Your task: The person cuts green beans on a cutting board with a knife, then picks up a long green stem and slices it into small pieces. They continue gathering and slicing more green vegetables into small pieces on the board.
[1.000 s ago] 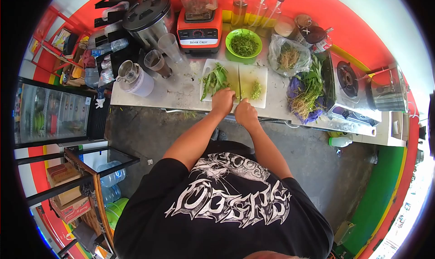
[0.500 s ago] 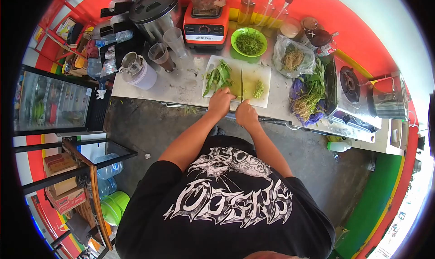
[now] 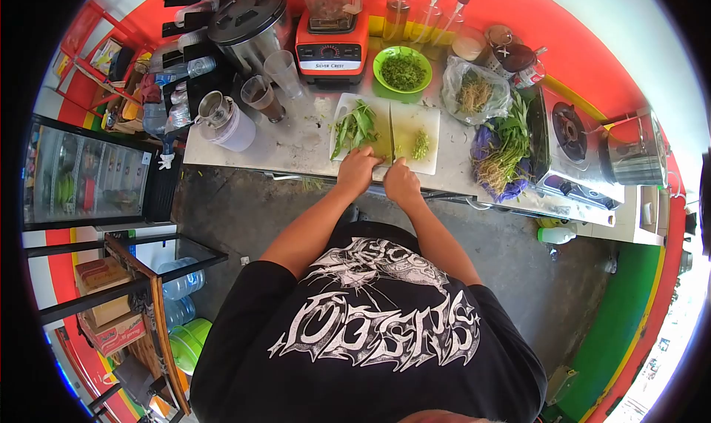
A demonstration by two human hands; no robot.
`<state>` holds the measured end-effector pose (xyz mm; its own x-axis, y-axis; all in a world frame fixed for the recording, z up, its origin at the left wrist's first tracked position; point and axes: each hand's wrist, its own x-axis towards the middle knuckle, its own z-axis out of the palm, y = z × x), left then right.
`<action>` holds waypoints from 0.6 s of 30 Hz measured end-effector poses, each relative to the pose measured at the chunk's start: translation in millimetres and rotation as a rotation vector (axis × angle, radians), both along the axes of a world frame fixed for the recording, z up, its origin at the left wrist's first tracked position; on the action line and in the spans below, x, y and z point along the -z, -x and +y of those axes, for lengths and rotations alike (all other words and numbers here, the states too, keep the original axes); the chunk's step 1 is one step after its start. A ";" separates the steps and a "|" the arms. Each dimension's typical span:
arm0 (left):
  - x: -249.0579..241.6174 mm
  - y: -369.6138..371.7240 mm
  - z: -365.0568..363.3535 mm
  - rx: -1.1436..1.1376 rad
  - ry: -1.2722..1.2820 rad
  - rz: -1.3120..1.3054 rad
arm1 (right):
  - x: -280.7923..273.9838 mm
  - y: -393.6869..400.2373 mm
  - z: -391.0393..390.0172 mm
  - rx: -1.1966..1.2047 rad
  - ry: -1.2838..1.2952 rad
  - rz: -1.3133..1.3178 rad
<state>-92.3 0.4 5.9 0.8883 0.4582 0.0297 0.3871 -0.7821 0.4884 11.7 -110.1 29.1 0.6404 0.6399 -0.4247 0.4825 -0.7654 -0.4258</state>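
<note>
My right hand [image 3: 401,182] is closed round the handle of a knife [image 3: 392,136], whose blade points away from me over the white cutting board [image 3: 432,153]. Left of the blade, my left hand [image 3: 358,169] has its fingers pressed together on the stem ends of the leafy greens [image 3: 358,125]. Those leaves spread over the board's left half. A small pile of chopped green pieces [image 3: 421,145] lies right of the knife. Behind the board stands a green bowl [image 3: 380,71] with chopped greens in it.
A red blender [image 3: 331,49] stands behind the board. Glasses [image 3: 261,96] and a steel pot [image 3: 248,34] are at the left. To the right are a plastic bag with roots [image 3: 475,95], rooted greens [image 3: 506,153] and a gas stove [image 3: 570,134].
The view has shifted slightly. My hands stay at the board's near edge, and the knife remains upright between the leaves and the chopped pile, with its blade a little differently angled.
</note>
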 end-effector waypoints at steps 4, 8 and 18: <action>1.5 -1.1 0.7 -0.005 -0.023 -0.006 | 0.5 -7.0 5.2 -0.031 0.007 -0.023; 1.4 1.3 1.0 0.006 -0.025 -0.031 | 2.9 5.4 -2.1 -0.001 0.012 -0.022; -9.6 4.8 -6.5 0.020 -0.033 0.073 | 5.8 -2.7 1.9 -0.017 -0.048 -0.023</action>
